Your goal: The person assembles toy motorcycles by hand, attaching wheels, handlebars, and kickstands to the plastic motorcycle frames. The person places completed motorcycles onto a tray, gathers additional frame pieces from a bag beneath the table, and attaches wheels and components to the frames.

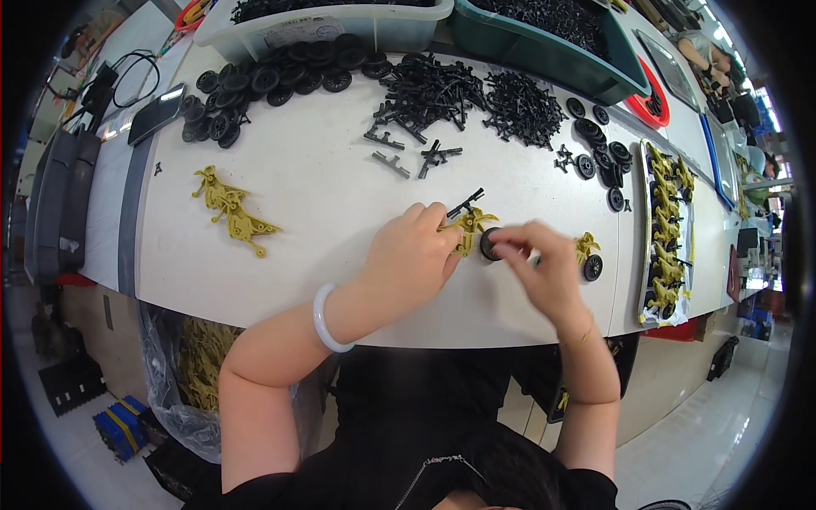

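The left hand (410, 255) has its grip closed on the yellow part (467, 234) above the table (323, 187); the black wheel (489, 245) is just to the right, its oval outline pointing away from the person; the right hand (548, 268) is nearer to it, but whether its blurred grip pinches it, I cannot tell.

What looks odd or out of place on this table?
One small black piece lies alone toward the left of the table, well away from the heap of small black parts, so it looks stray. I see nothing plainly damaged.
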The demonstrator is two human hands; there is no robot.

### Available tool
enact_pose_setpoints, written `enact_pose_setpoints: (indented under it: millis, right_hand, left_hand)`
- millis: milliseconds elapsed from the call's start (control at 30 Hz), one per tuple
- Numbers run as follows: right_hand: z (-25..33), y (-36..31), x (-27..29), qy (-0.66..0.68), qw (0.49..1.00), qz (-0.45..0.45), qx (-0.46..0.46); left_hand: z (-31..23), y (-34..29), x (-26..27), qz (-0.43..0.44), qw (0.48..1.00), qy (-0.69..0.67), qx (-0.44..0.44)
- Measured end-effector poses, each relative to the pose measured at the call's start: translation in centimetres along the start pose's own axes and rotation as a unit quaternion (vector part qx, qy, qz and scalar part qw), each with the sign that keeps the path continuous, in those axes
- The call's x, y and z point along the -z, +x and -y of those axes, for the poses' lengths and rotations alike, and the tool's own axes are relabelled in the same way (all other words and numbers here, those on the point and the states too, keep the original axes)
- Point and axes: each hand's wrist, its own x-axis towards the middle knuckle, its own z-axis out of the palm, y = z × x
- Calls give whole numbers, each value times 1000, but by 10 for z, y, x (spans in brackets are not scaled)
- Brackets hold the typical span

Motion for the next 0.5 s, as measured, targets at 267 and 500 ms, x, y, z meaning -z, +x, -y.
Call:
enact_pose_setpoints:
  millis: [267, 500]
  right_hand:
    - [-4, -25, -39, -90, 994, -60, 23]
    - [-3, -29, -43, -108, 990, -88, 14]
  left_hand:
    - [-4, 0, -6, -8, 1000, 12, 7]
    - [-6, 0, -7, -19, 1000, 21, -5]
